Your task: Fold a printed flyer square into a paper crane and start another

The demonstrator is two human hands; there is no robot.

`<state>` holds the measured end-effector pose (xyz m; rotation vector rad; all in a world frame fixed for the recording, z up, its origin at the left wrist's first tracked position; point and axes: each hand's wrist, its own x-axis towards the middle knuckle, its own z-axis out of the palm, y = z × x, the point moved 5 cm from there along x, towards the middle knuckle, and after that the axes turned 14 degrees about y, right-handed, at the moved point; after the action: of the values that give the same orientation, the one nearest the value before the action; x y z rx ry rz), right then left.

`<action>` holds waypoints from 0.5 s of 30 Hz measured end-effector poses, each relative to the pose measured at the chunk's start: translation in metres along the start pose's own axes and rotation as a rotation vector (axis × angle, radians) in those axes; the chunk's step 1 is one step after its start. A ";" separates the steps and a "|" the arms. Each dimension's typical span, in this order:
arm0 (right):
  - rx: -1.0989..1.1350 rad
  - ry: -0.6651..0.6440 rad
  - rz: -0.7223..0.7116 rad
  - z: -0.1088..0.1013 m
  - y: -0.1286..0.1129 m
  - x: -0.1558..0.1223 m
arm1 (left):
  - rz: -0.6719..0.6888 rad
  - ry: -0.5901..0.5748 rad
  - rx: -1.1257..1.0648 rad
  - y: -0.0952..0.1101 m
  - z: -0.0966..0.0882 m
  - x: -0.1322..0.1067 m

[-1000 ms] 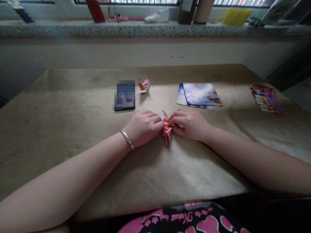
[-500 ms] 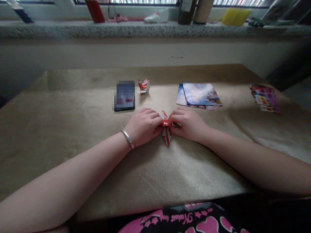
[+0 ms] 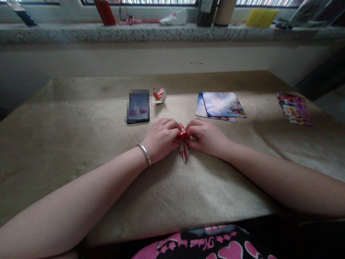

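A small folded piece of red and white paper (image 3: 184, 150) rests on the tan table cover (image 3: 81, 136) in the middle. My left hand (image 3: 161, 138), with a silver bracelet at the wrist, pinches its upper left side with curled fingers. My right hand (image 3: 206, 136) pinches the upper right side the same way. The paper's pointed lower end sticks out below both hands toward me. Its top part is hidden between my fingertips.
A dark phone (image 3: 138, 107) lies behind my left hand, with another folded red and white paper piece (image 3: 160, 95) beside it. Printed paper sheets (image 3: 222, 105) lie at the back right and more colourful sheets (image 3: 294, 108) at the far right. A stone windowsill (image 3: 161, 32) holds several items.
Both hands have shifted slightly away from me and closer together on the folded paper. The paper's visible lower tip looks narrower than a second ago.
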<state>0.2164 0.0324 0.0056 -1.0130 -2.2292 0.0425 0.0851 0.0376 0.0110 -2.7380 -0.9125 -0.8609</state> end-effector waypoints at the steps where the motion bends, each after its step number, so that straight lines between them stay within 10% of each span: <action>1: 0.015 -0.006 0.023 0.001 0.001 0.000 | -0.030 -0.002 -0.027 -0.002 0.002 0.000; 15: 0.054 -0.016 0.117 0.002 0.010 0.002 | -0.196 -0.012 -0.177 -0.017 0.008 -0.005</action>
<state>0.2208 0.0411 0.0024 -1.1153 -2.1695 0.1622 0.0756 0.0515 0.0011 -2.8381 -1.1771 -1.0038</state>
